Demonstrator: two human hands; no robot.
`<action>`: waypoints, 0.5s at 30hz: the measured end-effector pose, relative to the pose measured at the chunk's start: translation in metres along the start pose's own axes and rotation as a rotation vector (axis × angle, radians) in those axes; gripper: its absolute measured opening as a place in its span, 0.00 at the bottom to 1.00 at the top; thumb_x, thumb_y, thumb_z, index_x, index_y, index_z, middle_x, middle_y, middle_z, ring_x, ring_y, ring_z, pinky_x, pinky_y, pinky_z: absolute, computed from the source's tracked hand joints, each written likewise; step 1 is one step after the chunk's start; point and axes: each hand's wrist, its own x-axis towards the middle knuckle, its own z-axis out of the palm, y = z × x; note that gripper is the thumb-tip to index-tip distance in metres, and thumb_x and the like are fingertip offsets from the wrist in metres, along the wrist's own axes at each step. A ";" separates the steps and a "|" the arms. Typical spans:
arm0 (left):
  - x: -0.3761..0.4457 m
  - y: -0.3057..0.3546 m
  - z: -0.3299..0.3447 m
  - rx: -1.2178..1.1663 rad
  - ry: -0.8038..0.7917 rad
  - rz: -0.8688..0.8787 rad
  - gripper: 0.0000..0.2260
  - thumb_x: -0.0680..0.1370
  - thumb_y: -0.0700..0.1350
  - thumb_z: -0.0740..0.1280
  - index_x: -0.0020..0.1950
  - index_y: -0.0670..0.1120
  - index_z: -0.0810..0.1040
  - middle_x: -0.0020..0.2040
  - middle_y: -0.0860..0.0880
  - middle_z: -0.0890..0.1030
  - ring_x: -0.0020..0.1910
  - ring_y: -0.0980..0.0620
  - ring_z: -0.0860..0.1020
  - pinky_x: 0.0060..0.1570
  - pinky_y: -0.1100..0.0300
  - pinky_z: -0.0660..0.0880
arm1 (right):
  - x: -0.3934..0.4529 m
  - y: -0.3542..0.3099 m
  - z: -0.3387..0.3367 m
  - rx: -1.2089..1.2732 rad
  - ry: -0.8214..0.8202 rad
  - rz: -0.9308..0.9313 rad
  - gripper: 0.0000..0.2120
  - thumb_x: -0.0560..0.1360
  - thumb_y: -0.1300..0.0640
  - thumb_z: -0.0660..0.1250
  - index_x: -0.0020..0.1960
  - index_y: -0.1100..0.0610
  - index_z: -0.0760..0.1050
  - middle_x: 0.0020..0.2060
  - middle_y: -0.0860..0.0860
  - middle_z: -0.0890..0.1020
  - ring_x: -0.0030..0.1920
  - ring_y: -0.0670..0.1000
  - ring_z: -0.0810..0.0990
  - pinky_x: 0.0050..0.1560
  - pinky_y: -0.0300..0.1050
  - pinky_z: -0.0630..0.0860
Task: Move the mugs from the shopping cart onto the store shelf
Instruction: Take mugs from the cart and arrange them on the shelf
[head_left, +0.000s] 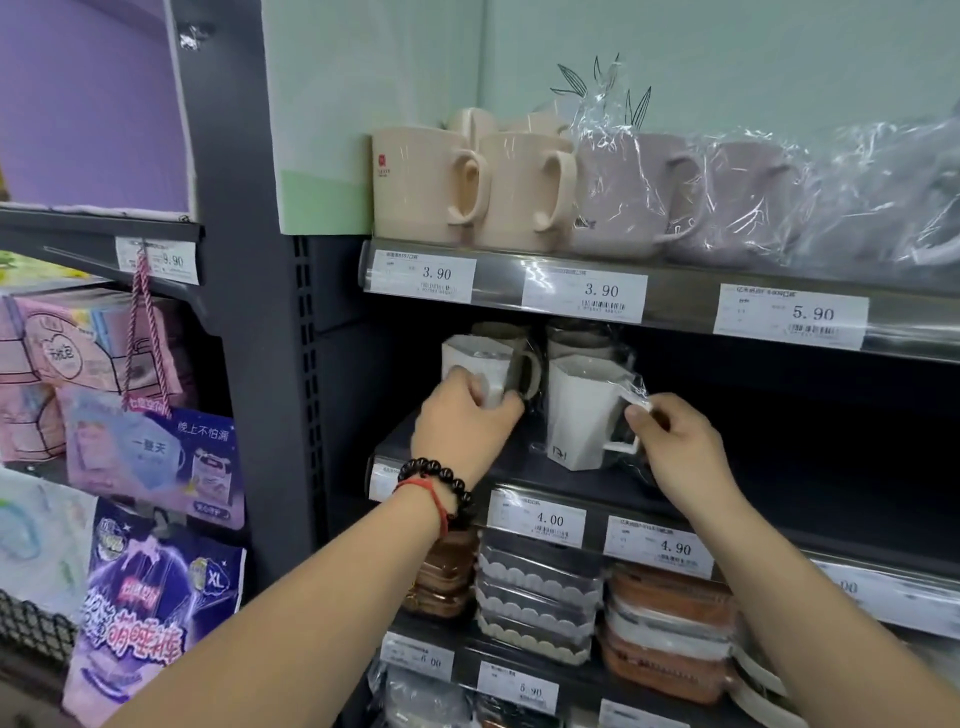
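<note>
Two white faceted mugs in clear wrap stand on the dark middle shelf. My left hand grips the left mug from the front, its lower half hidden behind my fingers. The right mug sits upright near the shelf's front edge. My right hand pinches the wrap at its angular handle. More mugs stand behind these two, partly hidden. The shopping cart is out of view.
The upper shelf holds cream mugs and pinkish wrapped mugs. Right of the white mugs the middle shelf is dark. Below are stacked boxed trays. Hanging packets fill the rack to the left.
</note>
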 end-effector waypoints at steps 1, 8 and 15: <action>-0.003 -0.001 0.002 -0.048 -0.047 0.005 0.13 0.69 0.55 0.69 0.40 0.47 0.71 0.37 0.51 0.78 0.38 0.48 0.78 0.40 0.56 0.75 | 0.002 0.001 -0.001 -0.011 -0.007 0.001 0.07 0.79 0.54 0.63 0.44 0.54 0.77 0.33 0.50 0.79 0.36 0.51 0.77 0.39 0.45 0.71; 0.021 -0.025 -0.013 -0.013 0.046 0.001 0.25 0.69 0.46 0.72 0.64 0.49 0.69 0.62 0.46 0.71 0.61 0.46 0.72 0.59 0.52 0.71 | 0.019 0.006 -0.003 -0.094 -0.048 -0.016 0.08 0.80 0.55 0.62 0.45 0.57 0.76 0.34 0.51 0.79 0.38 0.53 0.78 0.38 0.44 0.71; 0.050 -0.033 -0.002 -0.020 -0.223 -0.073 0.36 0.70 0.51 0.75 0.73 0.47 0.62 0.62 0.48 0.76 0.59 0.48 0.76 0.51 0.60 0.71 | 0.037 0.014 0.007 -0.111 -0.070 0.001 0.08 0.80 0.54 0.62 0.42 0.51 0.74 0.37 0.50 0.79 0.43 0.56 0.81 0.47 0.50 0.77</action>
